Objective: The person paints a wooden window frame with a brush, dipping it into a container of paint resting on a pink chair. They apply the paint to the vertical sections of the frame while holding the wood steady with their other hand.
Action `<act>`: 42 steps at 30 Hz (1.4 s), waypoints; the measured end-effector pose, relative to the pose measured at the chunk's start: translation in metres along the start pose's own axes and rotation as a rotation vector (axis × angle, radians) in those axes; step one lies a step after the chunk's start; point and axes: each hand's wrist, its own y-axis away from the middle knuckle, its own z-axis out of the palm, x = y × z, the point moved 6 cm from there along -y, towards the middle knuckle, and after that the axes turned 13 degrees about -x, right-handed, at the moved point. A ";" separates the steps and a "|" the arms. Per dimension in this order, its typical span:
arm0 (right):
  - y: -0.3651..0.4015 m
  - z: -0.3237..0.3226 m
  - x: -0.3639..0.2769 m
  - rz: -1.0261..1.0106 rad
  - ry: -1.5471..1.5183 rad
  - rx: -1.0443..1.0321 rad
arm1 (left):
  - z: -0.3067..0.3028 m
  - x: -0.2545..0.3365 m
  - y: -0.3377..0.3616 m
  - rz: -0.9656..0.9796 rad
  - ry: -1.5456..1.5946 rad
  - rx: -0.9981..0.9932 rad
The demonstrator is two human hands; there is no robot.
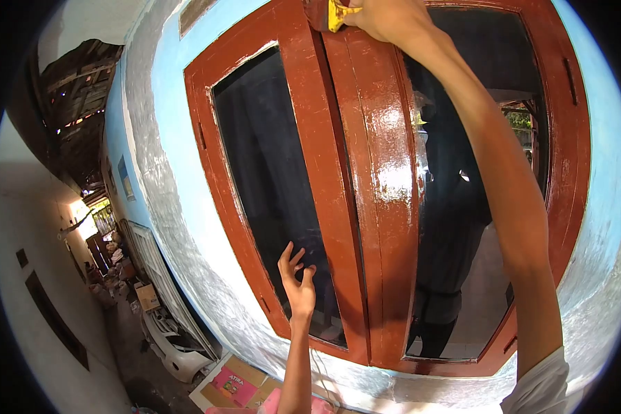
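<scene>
My right hand (392,19) is raised to the top of the red-brown window frame (376,131), its fingers closed on a yellow object with dark red-brown smears (338,15). Whether this is a brush or something else, I cannot tell. The middle board below it shines with glossy streaks. Lower down, my left hand (299,293) is held up with bent, spread fingers and holds nothing. Behind that hand is the left dark glass pane (262,159). My right forearm crosses in front of the right pane (455,228), which shows reflections.
Light blue wall (172,76) with a rough grey border surrounds the window. On the left runs a narrow alley with a white car bumper (176,352) and a cardboard box (147,297). A pink printed panel (236,386) lies below the window.
</scene>
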 end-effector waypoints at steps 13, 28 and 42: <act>-0.011 -0.003 -0.018 -0.316 0.198 0.238 | -0.004 0.000 -0.001 -0.001 0.043 -0.006; -0.024 -0.020 -0.020 0.040 0.103 0.183 | -0.014 -0.001 -0.006 0.044 0.074 -0.074; -0.019 -0.005 0.003 -0.042 -0.002 0.276 | -0.014 0.000 -0.008 0.047 0.071 -0.080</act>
